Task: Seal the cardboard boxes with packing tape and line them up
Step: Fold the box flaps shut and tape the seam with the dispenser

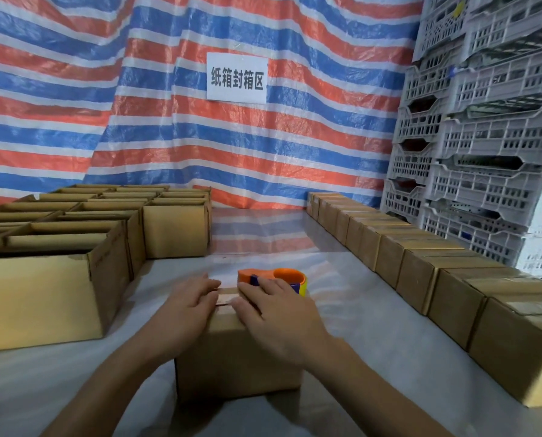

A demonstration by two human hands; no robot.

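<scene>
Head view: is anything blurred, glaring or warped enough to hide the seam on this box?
Head view: light is even, shadows faint; the left hand and right hand look slightly soft, and they cover most of the seam on the box; the glossy table cover mirrors the striped tarp; wide-angle bowing curves the sealed row and tilts the crates.

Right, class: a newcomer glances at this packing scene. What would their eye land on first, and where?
First the red, white and blue striped tarp filling the back, with a white sign at its centre. Next, the left hand and right hand flat on a box in the near middle, an orange tape dispenser just beyond them. A row of closed boxes runs down the right.
</scene>
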